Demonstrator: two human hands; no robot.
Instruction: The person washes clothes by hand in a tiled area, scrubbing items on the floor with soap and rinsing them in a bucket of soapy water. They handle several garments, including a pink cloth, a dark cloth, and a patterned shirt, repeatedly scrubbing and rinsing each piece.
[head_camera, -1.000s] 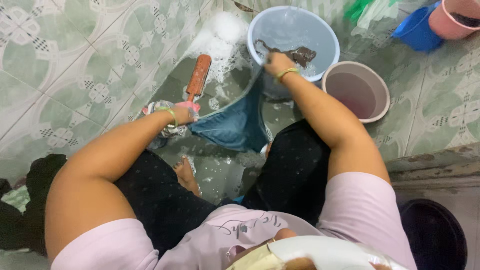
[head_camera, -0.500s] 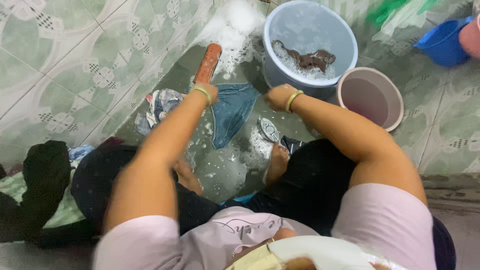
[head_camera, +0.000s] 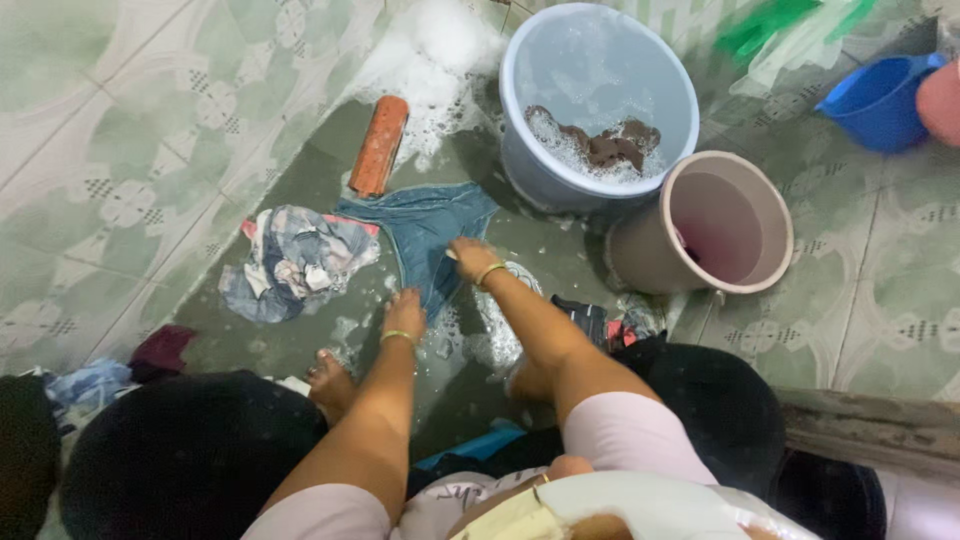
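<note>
A person squats on a wet, soapy grey and green patterned tile floor (head_camera: 120, 150), seen from above, washing clothes by hand. Both hands press down on a blue-grey cloth garment (head_camera: 425, 225) that lies flat on the floor in front of the knees. The left hand (head_camera: 405, 308) sits on the garment's near edge, and whether its grip is spread or curled cannot be told. The right hand (head_camera: 470, 256) rests on the garment's middle, its grip pressed together on the cloth; a thin yellow band circles each wrist.

Just beyond the garment lies an orange-brown scrubbing brush with a long block shape (head_camera: 380, 145), beside a patch of white suds. To the left is a crumpled multicoloured cloth (head_camera: 295, 258). Ahead stands a pale blue round plastic basin (head_camera: 598, 100) holding foamy water and dark brown clothes. Touching its right side is a beige plastic bucket (head_camera: 715, 222). A dark blue plastic scoop (head_camera: 880, 100) sits farther right.

The risks, as I judge them: the floor looks slick with soap, so a bare foot (head_camera: 325, 375) near the left hand could slide if weight shifts. Hard rubbing against rough tile could scrape knuckles or wear the cloth thin. An elbow swinging wide could knock the bucket.
</note>
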